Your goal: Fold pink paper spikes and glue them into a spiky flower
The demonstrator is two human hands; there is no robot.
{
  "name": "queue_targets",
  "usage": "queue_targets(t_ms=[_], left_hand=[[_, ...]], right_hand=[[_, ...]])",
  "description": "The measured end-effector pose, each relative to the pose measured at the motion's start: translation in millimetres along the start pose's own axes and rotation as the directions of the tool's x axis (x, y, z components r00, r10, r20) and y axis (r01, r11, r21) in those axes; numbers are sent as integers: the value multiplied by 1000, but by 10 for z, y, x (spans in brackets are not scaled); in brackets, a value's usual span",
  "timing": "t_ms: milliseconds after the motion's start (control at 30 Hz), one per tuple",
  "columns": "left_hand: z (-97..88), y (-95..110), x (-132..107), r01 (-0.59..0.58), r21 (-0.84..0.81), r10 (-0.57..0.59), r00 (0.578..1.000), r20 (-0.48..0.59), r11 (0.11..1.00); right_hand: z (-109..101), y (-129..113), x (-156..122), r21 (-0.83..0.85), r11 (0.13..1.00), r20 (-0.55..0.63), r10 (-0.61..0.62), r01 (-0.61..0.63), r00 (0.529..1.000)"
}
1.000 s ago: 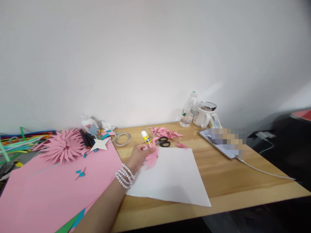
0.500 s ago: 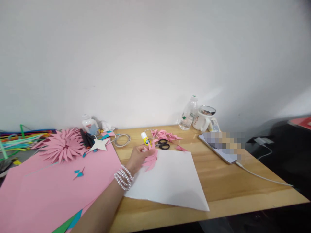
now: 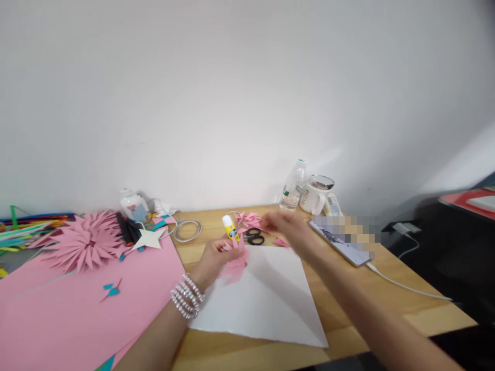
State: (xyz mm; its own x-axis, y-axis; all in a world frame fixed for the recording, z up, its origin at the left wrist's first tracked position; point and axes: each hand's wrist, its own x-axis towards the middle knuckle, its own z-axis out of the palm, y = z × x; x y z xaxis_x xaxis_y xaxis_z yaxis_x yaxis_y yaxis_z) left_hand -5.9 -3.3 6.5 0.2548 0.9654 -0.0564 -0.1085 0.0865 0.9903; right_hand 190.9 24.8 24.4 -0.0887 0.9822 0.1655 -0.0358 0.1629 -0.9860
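My left hand, with a beaded bracelet on its wrist, pinches a pink folded-paper flower over a white sheet of paper. Just behind it is a yellow glue stick with a white cap, its lower end hidden. My right hand hovers by a small pile of pink folded-paper pieces, partly covering it; motion smears its fingers. Scissors with black handles lie between the pile and the white sheet. One loose pink piece rests near the sheet's far edge.
At the left, a large pink paper flower and a white paper star lie on pink sheets. Toward the wall stand a white bottle, a water bottle and a lidded mug. A phone is plugged into a cable.
My right hand has come into view from the right and reached over to the pink pieces. The left hand keeps its hold on the paper flower. The camera view has shifted slightly.
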Motion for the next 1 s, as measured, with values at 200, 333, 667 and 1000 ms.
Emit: queue_targets(t_ms=[200,333,667,1000], left_hand=[[42,55,-39,-9,110,-1,996,93,994],[50,46,-38,47,155,-61,995,83,987],[27,36,12,-38,179,52,996,-76,983],[-92,35,73,42,54,-20,934,-356,998]], right_hand=[[336,295,-109,332,875,457,177,-352,872],[385,379,-119,383,807,529,208,-450,823],[343,428,-84,531,768,235,273,-358,933],[294,393,-149,35,999,31,28,-29,999]])
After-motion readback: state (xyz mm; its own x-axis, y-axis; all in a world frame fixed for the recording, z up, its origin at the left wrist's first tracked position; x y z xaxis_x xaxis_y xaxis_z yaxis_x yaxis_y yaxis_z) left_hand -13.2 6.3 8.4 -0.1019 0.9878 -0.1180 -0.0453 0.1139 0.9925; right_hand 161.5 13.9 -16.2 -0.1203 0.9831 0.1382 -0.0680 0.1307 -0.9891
